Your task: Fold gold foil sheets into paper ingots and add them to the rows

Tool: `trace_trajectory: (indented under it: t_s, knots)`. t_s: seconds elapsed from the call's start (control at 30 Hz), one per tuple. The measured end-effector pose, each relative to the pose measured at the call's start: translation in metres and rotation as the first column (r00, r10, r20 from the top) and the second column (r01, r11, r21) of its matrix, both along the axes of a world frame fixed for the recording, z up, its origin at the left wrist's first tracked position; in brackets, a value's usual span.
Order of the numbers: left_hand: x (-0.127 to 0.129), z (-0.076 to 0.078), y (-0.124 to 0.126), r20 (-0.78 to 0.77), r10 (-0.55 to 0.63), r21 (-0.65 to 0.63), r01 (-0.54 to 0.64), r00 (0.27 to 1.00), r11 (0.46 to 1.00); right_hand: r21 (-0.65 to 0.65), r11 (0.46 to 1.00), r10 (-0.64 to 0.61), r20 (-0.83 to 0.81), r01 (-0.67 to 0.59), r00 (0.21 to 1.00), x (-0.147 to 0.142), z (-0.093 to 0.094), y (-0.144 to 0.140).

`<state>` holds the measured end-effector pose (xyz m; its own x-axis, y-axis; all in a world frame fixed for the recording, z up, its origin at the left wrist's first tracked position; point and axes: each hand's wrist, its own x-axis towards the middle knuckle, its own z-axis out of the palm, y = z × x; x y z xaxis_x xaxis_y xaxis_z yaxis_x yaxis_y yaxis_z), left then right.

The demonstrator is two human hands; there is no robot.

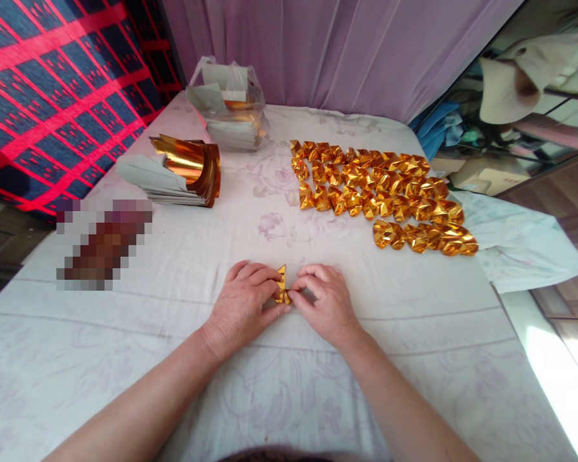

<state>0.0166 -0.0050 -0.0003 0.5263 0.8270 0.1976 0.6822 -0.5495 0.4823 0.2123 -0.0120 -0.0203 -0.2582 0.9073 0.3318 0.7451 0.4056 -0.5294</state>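
Small folded gold foil paper piece at lower centre of frame, on white floral cloth. Left hand and right hand together, fingertips pinching it from both sides. Likely featherlight, thin, creases readily (slippery sheen); best held at folded edges. Rows of finished gold folded pieces upper right.

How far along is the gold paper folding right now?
Done: several rows of folded gold pieces lie on the cloth. In hand: the left hand and right hand pinch one small gold piece. Left: a stack of gold sheets, plus more in the plastic bag.
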Motion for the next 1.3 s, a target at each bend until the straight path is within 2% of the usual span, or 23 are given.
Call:
trace_trajectory:
  t_s: [0.43,1.3]
  knots:
    - [0.0037,-0.0015,-0.0019,-0.006,0.052,-0.010,-0.052,0.999,0.999,0.005,1.000,0.001,-0.006,-0.001,1.000,-0.0002,0.0004,-0.0002]
    - [0.0069,0.0015,-0.0029,-0.020,0.075,-0.034,-0.075,0.997,0.997,-0.006,1.000,0.000,-0.010,0.000,1.000,-0.0007,0.0013,-0.0005]
